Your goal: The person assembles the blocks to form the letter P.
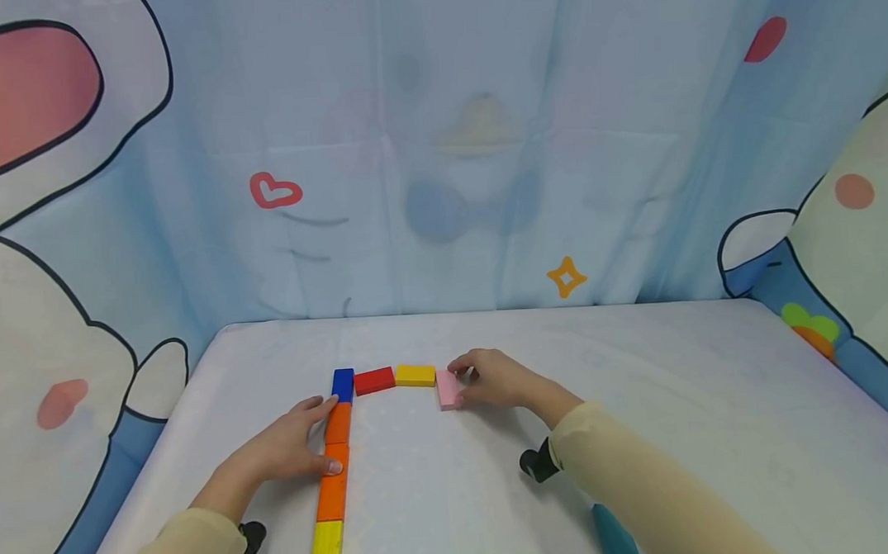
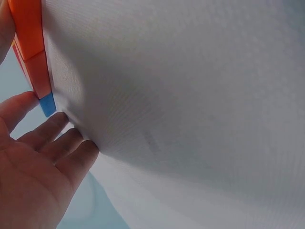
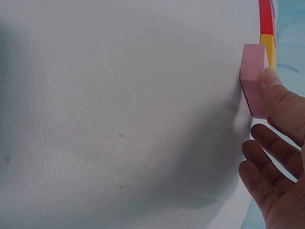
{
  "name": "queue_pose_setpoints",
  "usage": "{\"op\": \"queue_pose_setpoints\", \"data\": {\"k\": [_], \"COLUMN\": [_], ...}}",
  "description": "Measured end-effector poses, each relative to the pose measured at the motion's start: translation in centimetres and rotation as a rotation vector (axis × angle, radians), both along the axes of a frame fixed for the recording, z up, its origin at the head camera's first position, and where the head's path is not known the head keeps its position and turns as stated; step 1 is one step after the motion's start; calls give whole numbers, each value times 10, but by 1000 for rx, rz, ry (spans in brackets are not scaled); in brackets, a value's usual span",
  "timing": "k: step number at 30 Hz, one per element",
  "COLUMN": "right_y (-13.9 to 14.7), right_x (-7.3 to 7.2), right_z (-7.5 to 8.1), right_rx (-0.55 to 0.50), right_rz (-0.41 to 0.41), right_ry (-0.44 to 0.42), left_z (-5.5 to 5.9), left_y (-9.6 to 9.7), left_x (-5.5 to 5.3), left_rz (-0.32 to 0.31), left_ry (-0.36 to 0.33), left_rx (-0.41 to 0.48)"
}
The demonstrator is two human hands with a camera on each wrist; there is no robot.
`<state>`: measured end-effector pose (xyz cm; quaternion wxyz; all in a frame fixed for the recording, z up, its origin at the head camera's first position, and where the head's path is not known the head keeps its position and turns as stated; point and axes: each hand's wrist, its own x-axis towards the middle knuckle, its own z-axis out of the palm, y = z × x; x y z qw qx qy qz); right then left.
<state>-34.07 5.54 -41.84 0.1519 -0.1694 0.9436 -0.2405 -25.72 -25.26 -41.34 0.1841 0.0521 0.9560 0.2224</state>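
My right hand [image 1: 496,380] pinches a pink block [image 1: 446,390] at the right end of a short top row. In the right wrist view the thumb lies against the pink block [image 3: 253,78], while the other fingers spread beside it. That row also has a red block [image 1: 374,381] and a yellow block [image 1: 415,376]. On the left, my left hand [image 1: 287,443] rests along a column of blocks. Its index fingertip is near where the blue block [image 1: 342,385] meets an orange block [image 1: 337,424]; its thumb touches another orange block [image 1: 331,498] lower down.
A longer yellow block [image 1: 325,551] continues the column at the front edge of view. The blocks lie on a white-covered table [image 1: 424,493]. Behind it hangs a blue patterned curtain [image 1: 471,226]. A teal object [image 1: 614,534] shows beside the right sleeve.
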Motion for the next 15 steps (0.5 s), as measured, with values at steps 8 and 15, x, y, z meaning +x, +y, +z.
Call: {"op": "queue_pose_setpoints", "data": {"k": [8,15], "right_y": [0,-1], "right_x": [-1,-1], "right_z": [0,0], "right_rx": [6,6], "right_rz": [-3,-8], "right_ry": [-3,-14], "left_z": [-1,-1], "left_y": [-1,-1], "left_x": [-1,-1], "left_rz": [-4,-3], "left_ry": [1,2], "left_rx": [3,1]}}
